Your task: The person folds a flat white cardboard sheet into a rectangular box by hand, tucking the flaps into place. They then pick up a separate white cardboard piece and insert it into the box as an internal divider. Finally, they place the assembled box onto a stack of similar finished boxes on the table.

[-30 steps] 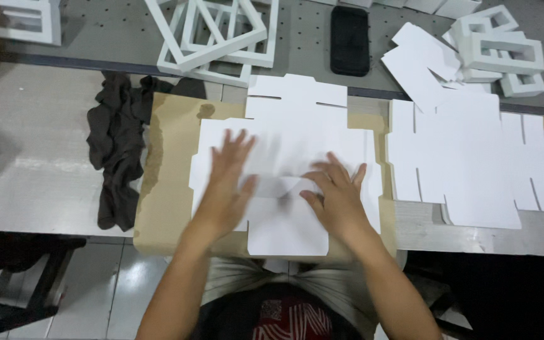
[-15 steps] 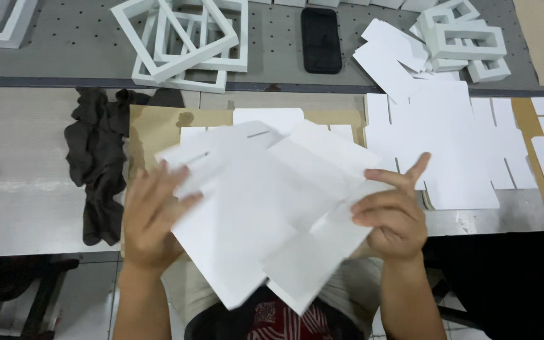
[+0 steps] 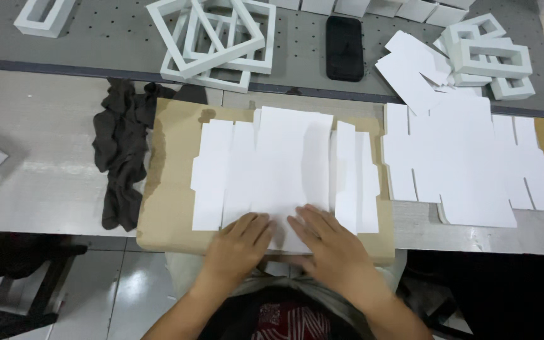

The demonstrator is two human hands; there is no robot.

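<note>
white die-cut card [image 3: 278,170], flat under both fingers [image 3: 256,228]

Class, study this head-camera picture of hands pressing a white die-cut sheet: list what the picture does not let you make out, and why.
- Near edge of the white die-cut sheet: covered by the left hand and right hand.
- Brown cardboard under it: mostly hidden by the sheet.
- Second stack of white sheets: its extent is cut off by the right frame edge.
- White frame, top left: cut by the top edge.
- Black phone: screen dark, nothing readable.

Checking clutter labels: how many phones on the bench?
1: a black phone lying flat on the grey perforated mat, between the white frame pile and the folded boxes. None visibly hidden.
</note>
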